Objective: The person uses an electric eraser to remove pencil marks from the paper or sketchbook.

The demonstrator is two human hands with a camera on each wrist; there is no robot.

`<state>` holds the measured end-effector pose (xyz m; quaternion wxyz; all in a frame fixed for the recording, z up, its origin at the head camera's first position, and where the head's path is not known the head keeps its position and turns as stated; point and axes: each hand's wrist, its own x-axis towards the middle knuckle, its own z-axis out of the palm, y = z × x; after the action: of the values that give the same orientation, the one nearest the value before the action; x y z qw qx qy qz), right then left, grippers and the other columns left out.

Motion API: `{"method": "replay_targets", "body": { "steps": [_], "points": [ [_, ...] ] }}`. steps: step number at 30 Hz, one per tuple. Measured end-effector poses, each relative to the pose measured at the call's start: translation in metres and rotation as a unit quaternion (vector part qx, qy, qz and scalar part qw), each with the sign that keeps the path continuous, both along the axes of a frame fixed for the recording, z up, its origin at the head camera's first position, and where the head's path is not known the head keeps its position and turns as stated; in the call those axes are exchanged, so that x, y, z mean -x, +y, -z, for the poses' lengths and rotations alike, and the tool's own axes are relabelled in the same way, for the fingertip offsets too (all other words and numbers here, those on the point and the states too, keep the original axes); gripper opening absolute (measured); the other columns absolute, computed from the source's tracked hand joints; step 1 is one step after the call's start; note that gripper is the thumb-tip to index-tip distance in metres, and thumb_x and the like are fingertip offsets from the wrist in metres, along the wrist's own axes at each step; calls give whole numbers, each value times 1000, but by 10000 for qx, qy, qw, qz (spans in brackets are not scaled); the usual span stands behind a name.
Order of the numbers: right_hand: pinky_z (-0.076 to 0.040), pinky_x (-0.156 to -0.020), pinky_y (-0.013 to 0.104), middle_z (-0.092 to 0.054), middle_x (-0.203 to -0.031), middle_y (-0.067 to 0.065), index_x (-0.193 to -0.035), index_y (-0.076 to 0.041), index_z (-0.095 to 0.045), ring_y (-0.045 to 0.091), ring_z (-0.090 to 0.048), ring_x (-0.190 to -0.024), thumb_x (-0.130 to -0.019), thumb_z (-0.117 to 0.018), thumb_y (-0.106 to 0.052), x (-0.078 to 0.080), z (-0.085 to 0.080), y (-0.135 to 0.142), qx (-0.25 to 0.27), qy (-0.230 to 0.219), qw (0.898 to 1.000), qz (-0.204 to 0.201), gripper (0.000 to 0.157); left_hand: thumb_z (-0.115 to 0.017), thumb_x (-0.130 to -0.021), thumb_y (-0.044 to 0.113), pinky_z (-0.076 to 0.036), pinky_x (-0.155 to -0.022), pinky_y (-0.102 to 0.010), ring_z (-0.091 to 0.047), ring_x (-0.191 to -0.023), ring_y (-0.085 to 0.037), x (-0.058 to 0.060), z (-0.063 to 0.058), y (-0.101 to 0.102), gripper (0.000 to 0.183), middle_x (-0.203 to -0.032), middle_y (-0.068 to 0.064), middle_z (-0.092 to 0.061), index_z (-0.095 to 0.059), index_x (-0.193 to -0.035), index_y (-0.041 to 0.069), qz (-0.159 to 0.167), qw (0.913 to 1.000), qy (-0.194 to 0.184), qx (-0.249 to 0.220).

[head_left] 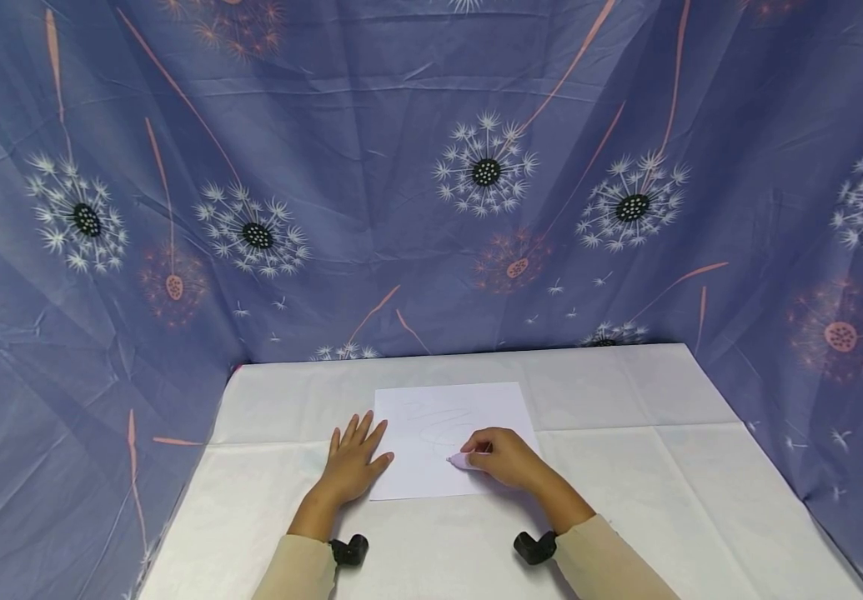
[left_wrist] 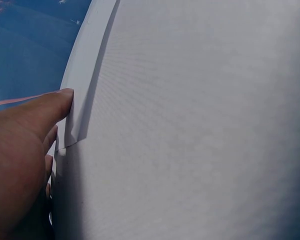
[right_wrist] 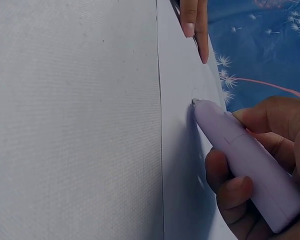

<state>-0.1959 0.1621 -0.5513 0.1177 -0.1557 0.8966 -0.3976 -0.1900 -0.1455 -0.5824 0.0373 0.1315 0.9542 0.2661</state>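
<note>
A sheet of white paper [head_left: 419,475] with faint curved and slanting lines lies on the white-covered table. My left hand [head_left: 353,471] rests with fingers spread at the sheet's left edge, the thumb on the paper; the left wrist view shows this thumb [left_wrist: 55,107] near a paper corner. My right hand [head_left: 508,458] grips a thick lilac pen-shaped tool [right_wrist: 250,160] with a small metal tip. In the head view the tool [head_left: 464,461] slants across the lower middle of the sheet, its tip at the paper. Whether the tip touches, I cannot tell.
White cloth [head_left: 626,483] with fold creases covers the table. A blue-purple curtain [head_left: 371,183] with dandelion prints hangs behind it and along both sides. Black wrist devices [head_left: 534,547] sit at both cuffs.
</note>
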Motion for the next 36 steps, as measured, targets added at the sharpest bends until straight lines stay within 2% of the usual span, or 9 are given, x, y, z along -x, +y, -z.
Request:
{"method": "replay_targets", "body": {
  "steps": [9,16,36],
  "points": [
    [-49,-63,24,-64,-82,-4,-96,-15,-77,9,-58,-63,-90,-69,-16,1,0,-1,32,11,10000,-2,10,-57,-101,40,-1,-123,-68,-10,-157,-44,1,1,0,63,-168,-18,-22,-41,-155,12,11,10000,-29,-16],
    [-49,-64,23,-64,-80,-6,-95,-18,-77,8,-58,-61,-89,-68,-17,1,3,-1,-12,-38,10000,27,11,-55,-102,42,-1,-124,-67,-9,-158,-42,2,4,-1,63,-169,-15,-20,-40,-156,14,-2,9999,-62,111],
    [-48,-65,23,-63,-78,-6,-94,-19,-77,7,-57,-61,-89,-69,-16,2,3,-3,8,61,10000,35,10,-57,-101,38,-2,-123,-69,-13,-156,-45,0,0,-1,61,-167,-19,-24,-43,-154,11,33,10000,37,-37]
  ]
}}
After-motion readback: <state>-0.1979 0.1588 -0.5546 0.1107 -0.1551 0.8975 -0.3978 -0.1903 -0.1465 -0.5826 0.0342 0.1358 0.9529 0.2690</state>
